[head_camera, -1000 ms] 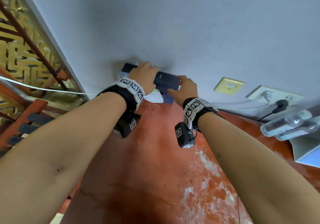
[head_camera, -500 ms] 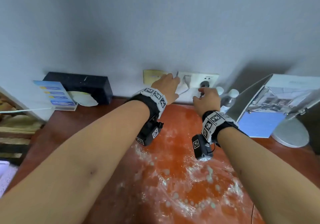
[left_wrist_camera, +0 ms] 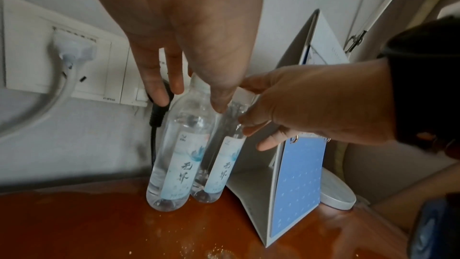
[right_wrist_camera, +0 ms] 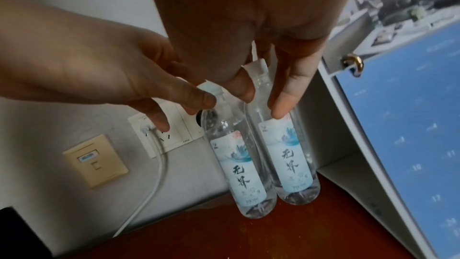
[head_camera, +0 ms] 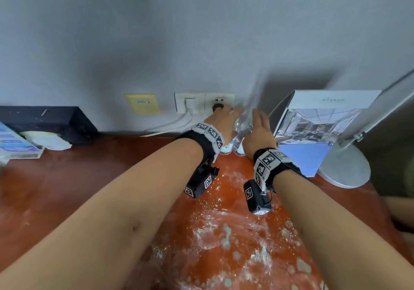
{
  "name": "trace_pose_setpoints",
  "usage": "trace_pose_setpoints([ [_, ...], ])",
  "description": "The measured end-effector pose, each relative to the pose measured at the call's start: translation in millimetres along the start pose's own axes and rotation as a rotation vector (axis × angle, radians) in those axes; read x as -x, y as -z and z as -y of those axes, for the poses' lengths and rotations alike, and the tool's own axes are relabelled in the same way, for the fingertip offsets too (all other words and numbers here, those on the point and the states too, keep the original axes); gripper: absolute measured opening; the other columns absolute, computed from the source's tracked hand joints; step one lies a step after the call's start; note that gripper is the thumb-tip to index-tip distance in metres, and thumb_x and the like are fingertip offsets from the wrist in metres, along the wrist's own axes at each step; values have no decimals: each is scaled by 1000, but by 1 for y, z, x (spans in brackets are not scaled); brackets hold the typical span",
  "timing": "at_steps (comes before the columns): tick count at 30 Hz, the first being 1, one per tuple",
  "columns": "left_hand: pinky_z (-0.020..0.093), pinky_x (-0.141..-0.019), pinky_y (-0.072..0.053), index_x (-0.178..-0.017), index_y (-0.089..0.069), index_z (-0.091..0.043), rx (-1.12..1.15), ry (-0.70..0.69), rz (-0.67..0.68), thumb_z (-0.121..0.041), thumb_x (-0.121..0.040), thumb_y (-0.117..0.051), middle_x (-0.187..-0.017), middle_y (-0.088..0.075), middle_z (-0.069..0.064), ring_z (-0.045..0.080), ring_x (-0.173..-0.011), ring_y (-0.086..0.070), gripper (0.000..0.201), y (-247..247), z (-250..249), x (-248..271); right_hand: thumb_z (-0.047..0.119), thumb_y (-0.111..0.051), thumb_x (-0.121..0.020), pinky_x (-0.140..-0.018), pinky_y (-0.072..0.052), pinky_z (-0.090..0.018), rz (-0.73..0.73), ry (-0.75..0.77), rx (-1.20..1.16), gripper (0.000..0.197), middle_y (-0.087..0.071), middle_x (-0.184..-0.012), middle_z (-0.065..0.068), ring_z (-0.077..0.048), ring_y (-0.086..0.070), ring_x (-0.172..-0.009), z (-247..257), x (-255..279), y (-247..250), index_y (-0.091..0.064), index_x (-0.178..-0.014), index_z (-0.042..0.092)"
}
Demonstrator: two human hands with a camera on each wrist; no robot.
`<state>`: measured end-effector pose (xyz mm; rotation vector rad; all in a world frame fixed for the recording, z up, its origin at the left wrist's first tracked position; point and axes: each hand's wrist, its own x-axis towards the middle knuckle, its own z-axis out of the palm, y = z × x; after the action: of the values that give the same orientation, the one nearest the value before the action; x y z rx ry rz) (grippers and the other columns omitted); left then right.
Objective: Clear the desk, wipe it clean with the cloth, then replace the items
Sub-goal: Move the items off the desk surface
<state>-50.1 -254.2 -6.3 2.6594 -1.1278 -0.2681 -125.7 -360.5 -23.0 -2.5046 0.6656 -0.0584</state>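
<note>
Two clear water bottles with pale blue labels stand upright side by side against the wall on the red-brown desk (head_camera: 89, 177). The left bottle (left_wrist_camera: 184, 155) (right_wrist_camera: 244, 166) is by the black plug, and the right bottle (left_wrist_camera: 221, 164) (right_wrist_camera: 293, 161) is next to the calendar. My left hand (head_camera: 224, 119) (left_wrist_camera: 189, 95) reaches over the left bottle's top with straight fingers, the thumb tip touching near its cap. My right hand (head_camera: 257, 130) (right_wrist_camera: 263, 97) hovers at the right bottle's neck, fingers relaxed and not closed around it. No cloth is in view.
A standing desk calendar (head_camera: 313, 133) and a round lamp base (head_camera: 345, 168) sit right of the bottles. Wall sockets (head_camera: 201, 102) with a white cable and a black plug are behind them. A black tissue box (head_camera: 49, 121) and a blue card holder (head_camera: 15, 141) stand far left.
Both hands left the tissue box and card holder at the far left, passed the wall sockets and now frame the two bottles. The head view has swung right with them.
</note>
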Motion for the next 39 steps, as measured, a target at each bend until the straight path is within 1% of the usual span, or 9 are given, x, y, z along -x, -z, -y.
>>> trace_pose_setpoints([
  [5, 36, -87, -47, -134, -46, -17, 66, 48, 5, -16, -91, -58, -124, -44, 10, 30, -109, -52, 45, -3, -2, -10, 11, -50, -95, -92, -45, -34, -143, 39, -64, 54, -31, -150, -8, -28, -50, -122, -5, -7, -2, -35, -147, 15],
  [9, 35, -83, -50, -126, -51, -10, 77, 104, 35, -12, -89, -60, -121, -44, 10, 30, -98, -58, 38, 2, -1, -9, 10, -60, -91, -99, -41, -33, -99, 44, -36, 44, -41, -139, -13, -30, -52, -117, -3, -13, 2, -48, -134, 10],
  [13, 33, -83, -50, -124, -52, -5, 39, 164, 57, -20, -89, -61, -125, -43, 12, 29, -101, -58, 40, 4, 4, 7, 14, -64, -90, -96, -41, -32, -42, 41, 30, 39, -45, -130, -16, -31, -52, -114, 6, -9, 3, -54, -127, 7],
  [20, 34, -92, -47, -130, -47, -4, 33, 211, 48, -29, -91, -60, -127, -47, 13, 30, -112, -54, 48, 28, 45, 59, 13, -61, -91, -98, -41, -31, -45, 60, 19, 38, -43, -131, -15, -29, -51, -114, 37, 18, -5, -52, -128, 6],
  [29, 34, -79, -49, -114, -60, -3, -100, 382, -31, -36, -89, -57, -111, -64, 13, 30, -99, -62, 42, 84, 142, 166, 20, -64, -89, -86, -36, -26, 3, 208, 65, 40, -48, -124, -15, -28, -48, -112, 159, 53, -43, -54, -125, 6],
  [31, 34, -79, -48, -115, -59, -1, -81, 442, -54, -35, -89, -58, -112, -63, 15, 31, -101, -61, 43, 96, 171, 198, 19, -66, -88, -82, -36, -24, 16, 246, 17, 38, -49, -122, -15, -29, -52, -110, 194, 63, -62, -56, -122, 6],
  [33, 34, -78, -47, -113, -60, 0, -68, 501, -68, -34, -89, -59, -110, -63, 15, 32, -101, -61, 42, 107, 198, 231, 20, -67, -87, -87, -40, -27, 45, 294, 1, 40, -50, -123, -16, -30, -53, -111, 229, 75, -83, -56, -123, 6],
  [36, 31, -67, -44, -101, -63, -2, -69, 584, -90, -31, -85, -62, -99, -66, 13, 32, -93, -63, 33, 120, 242, 279, 19, -68, -86, -86, -40, -28, 91, 348, -8, 39, -52, -123, -18, -32, -53, -110, 280, 93, -116, -57, -122, 5],
  [39, 31, -65, -41, -95, -61, -3, -70, 666, -98, -30, -85, -63, -92, -63, 12, 31, -88, -61, 29, 129, 285, 323, 18, -69, -85, -82, -40, -26, 123, 373, -39, 38, -54, -121, -17, -31, -53, -111, 327, 111, -149, -58, -119, 6],
])
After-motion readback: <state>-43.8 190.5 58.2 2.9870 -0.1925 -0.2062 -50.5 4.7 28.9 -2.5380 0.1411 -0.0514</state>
